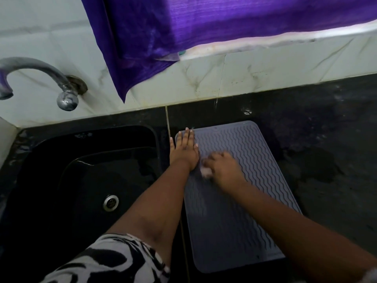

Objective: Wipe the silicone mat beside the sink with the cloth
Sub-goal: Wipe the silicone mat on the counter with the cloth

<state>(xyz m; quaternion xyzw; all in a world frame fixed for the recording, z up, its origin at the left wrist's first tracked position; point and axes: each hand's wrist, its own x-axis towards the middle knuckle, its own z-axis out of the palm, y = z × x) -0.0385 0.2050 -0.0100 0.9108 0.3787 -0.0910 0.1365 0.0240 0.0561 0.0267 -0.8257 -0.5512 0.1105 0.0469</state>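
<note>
A grey silicone mat (240, 152) with wavy ridges lies on the black counter just right of the sink (81, 160). My left hand (184, 149) presses flat on the mat's far left corner, fingers straight. My right hand (223, 167) is blurred over the middle of the mat, its fingers curled round a small pale cloth (206, 173), of which only a bit shows beneath the hand.
A metal tap (40, 78) juts from the tiled wall above the black sink, which has a metal drain (110, 202). A purple curtain (183, 27) hangs over the wall behind. Wet dark counter (326, 150) stretches to the right of the mat.
</note>
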